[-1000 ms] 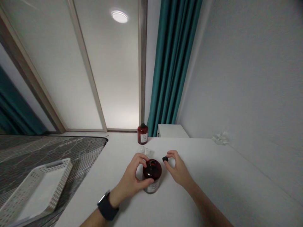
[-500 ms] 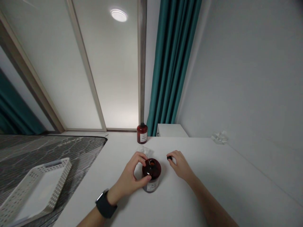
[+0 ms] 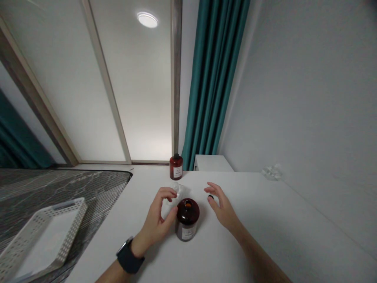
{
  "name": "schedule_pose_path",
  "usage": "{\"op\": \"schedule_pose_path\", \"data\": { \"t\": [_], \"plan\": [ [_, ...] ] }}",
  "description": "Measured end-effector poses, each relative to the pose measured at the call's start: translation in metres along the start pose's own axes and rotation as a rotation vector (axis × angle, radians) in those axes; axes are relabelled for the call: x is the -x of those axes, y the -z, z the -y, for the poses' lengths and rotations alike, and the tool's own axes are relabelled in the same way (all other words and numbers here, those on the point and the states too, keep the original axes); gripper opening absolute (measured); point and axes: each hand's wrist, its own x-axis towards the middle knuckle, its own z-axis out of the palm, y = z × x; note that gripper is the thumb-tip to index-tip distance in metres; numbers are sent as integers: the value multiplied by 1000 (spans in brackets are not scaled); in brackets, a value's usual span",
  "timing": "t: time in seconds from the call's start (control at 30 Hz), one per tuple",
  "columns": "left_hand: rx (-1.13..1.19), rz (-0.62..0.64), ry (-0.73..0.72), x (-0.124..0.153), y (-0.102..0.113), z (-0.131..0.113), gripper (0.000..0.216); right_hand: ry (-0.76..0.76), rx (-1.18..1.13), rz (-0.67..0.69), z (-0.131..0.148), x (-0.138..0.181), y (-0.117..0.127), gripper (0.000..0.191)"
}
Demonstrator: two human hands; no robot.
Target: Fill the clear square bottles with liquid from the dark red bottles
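A dark amber bottle (image 3: 187, 220) with a white label stands upright on the white table (image 3: 212, 259), its neck uncapped. Just left of it is my left hand (image 3: 160, 216), fingers curved apart around nothing, the thumb close to the bottle's side. My right hand (image 3: 222, 206) is to the right of the bottle, thumb and fingers spread. The small black cap (image 3: 211, 196) shows between them, apparently resting on the table and partly hidden by the thumb. Behind my left fingers lies a crumpled piece of clear plastic (image 3: 184, 190).
A second amber bottle (image 3: 176, 168) with a black cap stands at the table's far edge. More clear plastic (image 3: 271, 172) lies by the right wall. A white perforated basket (image 3: 70, 232) sits lower down to the left. Beyond the table are a white cabinet (image 3: 210, 163) and a teal curtain (image 3: 216, 78).
My left hand has let go of the amber bottle and drawn back to the left. My right fingers have opened away from the black cap.
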Motion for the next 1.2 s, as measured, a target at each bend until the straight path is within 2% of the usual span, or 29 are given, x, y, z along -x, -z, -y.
{"op": "schedule_pose_path", "data": {
  "t": [0.1, 0.2, 0.27, 0.4, 0.47, 0.77, 0.93, 1.2],
  "plan": [
    [-79, -243, 59, -2, 3, 9, 10, 72, -222, 32, 31, 12, -9, 53],
    [-155, -319, 136, -4, 7, 20, 8, 123, -251, 75, 53, 22, -21, 54],
    [-203, -286, 170, -4, 9, 26, 8, 103, -272, 107, 61, 25, -28, 61],
    [-256, -176, 189, -2, 7, 33, 11, -42, -337, 156, 64, 25, -37, 84],
    [-266, -128, 189, 1, 5, 35, 14, -93, -348, 168, 63, 24, -38, 88],
    [-319, -80, 201, 9, -3, 46, 18, -146, -289, 159, 53, 8, -23, 82],
    [-319, -108, 224, 12, -6, 50, 23, -129, -217, 175, 36, -15, -14, 79],
    [-405, -62, 205, 15, -10, 54, 29, -118, -111, 119, 4, -55, -12, 85]
  ]
}}
